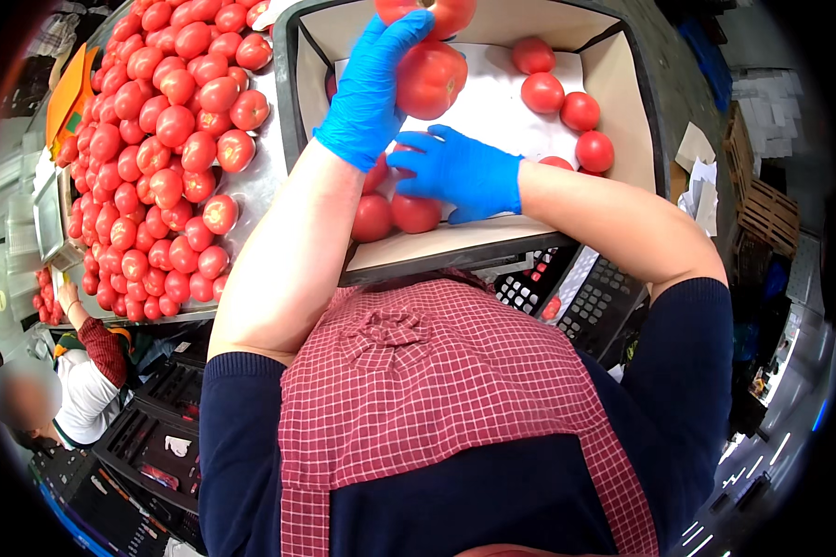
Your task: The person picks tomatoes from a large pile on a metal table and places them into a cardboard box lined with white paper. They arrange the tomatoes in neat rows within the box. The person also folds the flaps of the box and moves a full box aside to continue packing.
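My left hand, in a blue glove, is raised over a lined crate. It is shut on a large red tomato; a second tomato is just beyond, at its fingertips. Lower down, my right hand, also gloved in blue, is inside the crate with its fingers spread. They lie over tomatoes at the near left corner, and its palm is hidden. Along the crate's right side runs a line of tomatoes. White paper covers the crate floor.
A large heap of tomatoes covers the metal table to the left. Black plastic crates stand at lower left, near another person. More dark crates sit below the lined crate. Wooden pallets are at far right.
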